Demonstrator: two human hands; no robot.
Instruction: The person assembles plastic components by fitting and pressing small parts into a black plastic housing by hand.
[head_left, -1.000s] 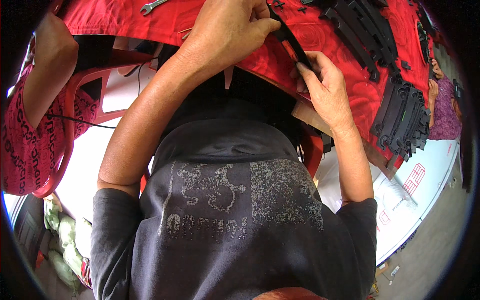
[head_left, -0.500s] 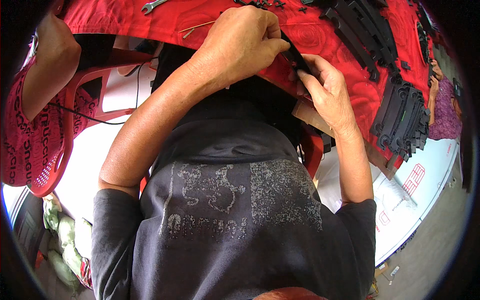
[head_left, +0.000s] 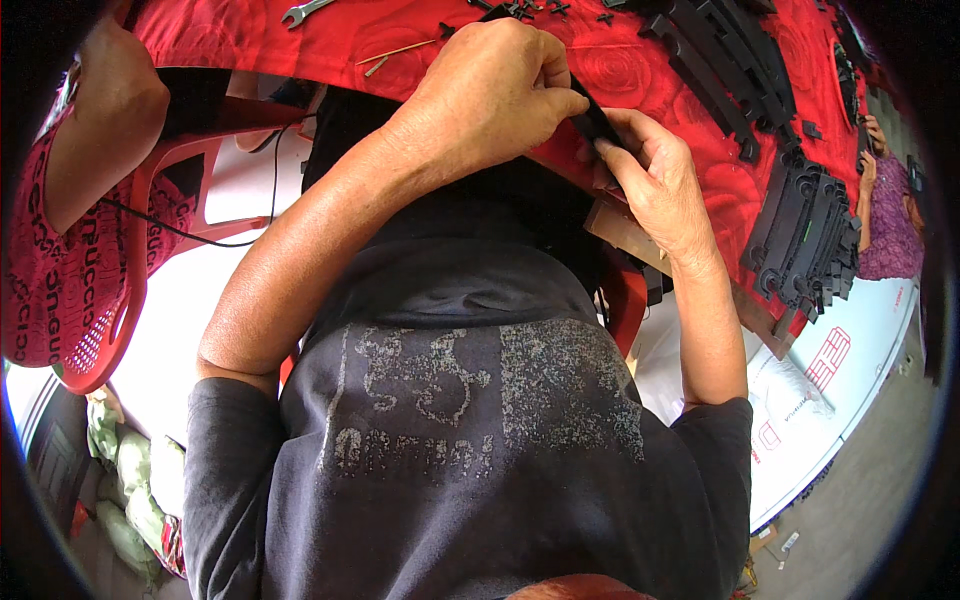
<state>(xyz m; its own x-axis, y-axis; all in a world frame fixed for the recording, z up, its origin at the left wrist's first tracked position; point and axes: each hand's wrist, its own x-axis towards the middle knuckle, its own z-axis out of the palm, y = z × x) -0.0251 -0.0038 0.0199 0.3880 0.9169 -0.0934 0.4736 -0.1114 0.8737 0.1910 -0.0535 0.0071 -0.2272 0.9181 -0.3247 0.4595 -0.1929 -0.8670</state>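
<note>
Worktop (head_left: 625, 75) spread with red rose-patterned cloth. To the right: long black bars (head_left: 710, 75), straight-edged, in a slanted pile; nearer, a bundle (head_left: 805, 235) of slimmer black parts close to the edge. Far side: small black crosses (head_left: 605, 18), metal wrench (head_left: 308, 12), two thin sticks (head_left: 395, 52) left of the hands. Strip (head_left: 596, 124), black, narrow, over the near edge: left hand (head_left: 505, 85) pinching it between thumb and fingers and hiding part of it, right hand (head_left: 655, 175) grasping its nearer part. Lower left: red perforated chair (head_left: 90, 350); bulging pale-green bags (head_left: 132, 465), contents not visible
</note>
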